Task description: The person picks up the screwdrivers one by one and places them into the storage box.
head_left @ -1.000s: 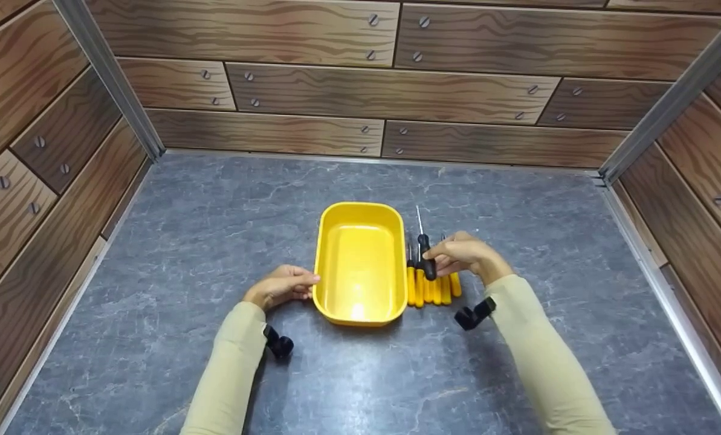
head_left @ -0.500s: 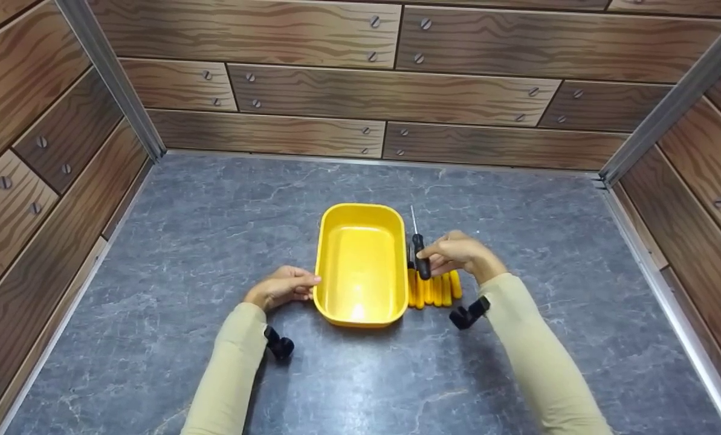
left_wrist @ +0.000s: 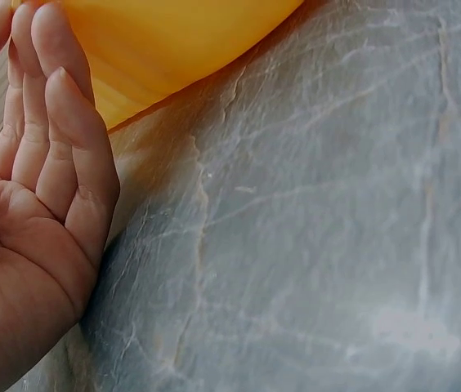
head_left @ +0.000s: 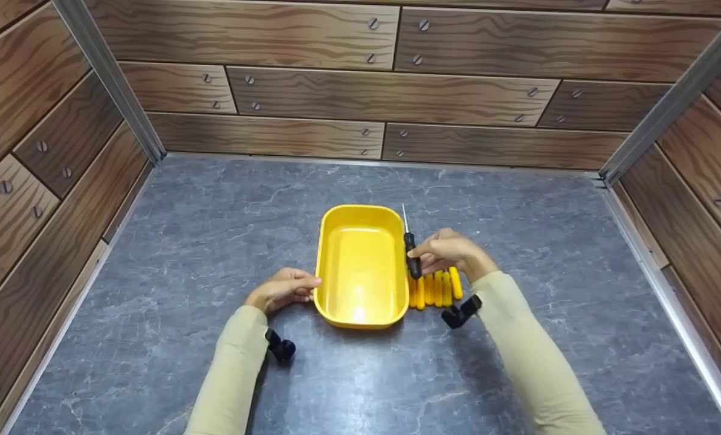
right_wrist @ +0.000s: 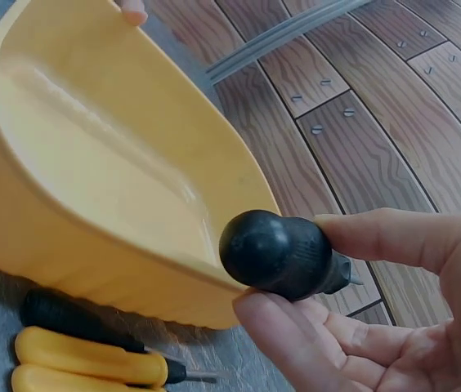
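Observation:
An empty yellow plastic bin [head_left: 360, 272] with rounded corners stands on the tabletop. My left hand [head_left: 284, 286] pinches its left rim, thumb over the edge and fingers along the outer wall. At the opposite side, my right hand [head_left: 451, 251] holds a screwdriver [head_left: 413, 260] by its black handle between thumb and fingers. Its thin metal shaft points away from me, and the handle overlaps the bin's right rim in the head view. Beneath that hand lie several yellow-handled screwdrivers [head_left: 438, 288] in a row, partly hidden. The right wrist view also shows another black handle [right_wrist: 75, 318] beside the bin.
The grey marbled tabletop [head_left: 227, 211] is bounded by wood-patterned walls [head_left: 312, 96] at the back and both sides. Metal posts [head_left: 109, 78] run up the corners. A black wrist camera [head_left: 462, 312] hangs by each sleeve.
My right hand has moved left with the black screwdriver, from above the row of handles to the bin's right rim. The left hand stays at the bin's left rim.

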Demonstrator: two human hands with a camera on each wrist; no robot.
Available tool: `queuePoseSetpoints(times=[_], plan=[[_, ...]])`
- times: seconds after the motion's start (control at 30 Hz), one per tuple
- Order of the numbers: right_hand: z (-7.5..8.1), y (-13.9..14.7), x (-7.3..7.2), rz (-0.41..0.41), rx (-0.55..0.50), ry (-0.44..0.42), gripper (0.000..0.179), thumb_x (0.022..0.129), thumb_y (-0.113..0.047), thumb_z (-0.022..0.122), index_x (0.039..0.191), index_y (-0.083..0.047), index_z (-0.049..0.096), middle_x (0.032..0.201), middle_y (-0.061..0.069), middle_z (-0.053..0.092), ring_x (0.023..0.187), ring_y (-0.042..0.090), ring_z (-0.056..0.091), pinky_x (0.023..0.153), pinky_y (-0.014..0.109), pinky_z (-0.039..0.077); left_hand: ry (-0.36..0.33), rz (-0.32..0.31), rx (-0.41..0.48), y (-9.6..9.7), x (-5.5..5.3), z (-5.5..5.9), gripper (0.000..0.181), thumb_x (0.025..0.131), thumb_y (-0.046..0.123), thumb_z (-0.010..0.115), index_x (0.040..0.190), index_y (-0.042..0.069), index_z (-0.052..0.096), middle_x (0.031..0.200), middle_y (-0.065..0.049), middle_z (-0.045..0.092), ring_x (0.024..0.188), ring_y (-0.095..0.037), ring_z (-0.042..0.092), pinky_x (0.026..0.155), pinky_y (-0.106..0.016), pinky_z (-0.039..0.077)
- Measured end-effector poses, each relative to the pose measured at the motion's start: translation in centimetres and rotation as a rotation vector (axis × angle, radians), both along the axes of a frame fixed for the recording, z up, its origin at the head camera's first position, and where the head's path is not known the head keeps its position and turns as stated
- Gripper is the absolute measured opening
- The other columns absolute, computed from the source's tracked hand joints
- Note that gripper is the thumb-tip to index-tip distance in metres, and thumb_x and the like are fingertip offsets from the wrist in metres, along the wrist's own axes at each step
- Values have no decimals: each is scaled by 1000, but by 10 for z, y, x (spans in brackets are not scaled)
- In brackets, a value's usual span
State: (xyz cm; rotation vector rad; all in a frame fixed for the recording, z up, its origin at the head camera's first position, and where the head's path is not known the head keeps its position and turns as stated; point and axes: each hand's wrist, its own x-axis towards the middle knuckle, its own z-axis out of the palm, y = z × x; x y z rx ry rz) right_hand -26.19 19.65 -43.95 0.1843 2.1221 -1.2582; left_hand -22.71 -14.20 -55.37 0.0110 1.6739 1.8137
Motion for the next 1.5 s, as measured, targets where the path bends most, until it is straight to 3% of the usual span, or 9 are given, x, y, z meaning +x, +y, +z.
queuePoseSetpoints(times=[0.37,0.77,1.07,1.5], plan=[[1,-9,0,-13,-59,-14,35,86,-13,67,113,8,65,73,1,72,61,8,68,68,24,60,-5,-2,2,1,1,1,7,90,15,63,86,12,68,70,8,68,64,-3,62,65,-16,53],[2,-22,-2,8,-43,-10,36,86,-15,68,114,6,65,76,2,73,64,10,70,79,31,60,-12,6,-2,2,-2,1,7,90,14,63,85,12,67,69,7,67,63,-3,62,65,-16,53],[-6,-29,-3,9,-74,-18,34,85,-12,68,113,8,65,70,2,72,63,11,70,80,34,60,-18,26,-10,0,-2,0,7,90,15,64,89,9,68,69,7,67,64,-3,62,65,-16,53],[-7,-37,-2,12,-81,-16,33,85,-12,68,112,7,66,69,2,72,60,10,69,68,26,61,-5,9,-11,1,0,1,7,90,16,64,86,12,67,69,8,67,64,-3,61,66,-16,53]])
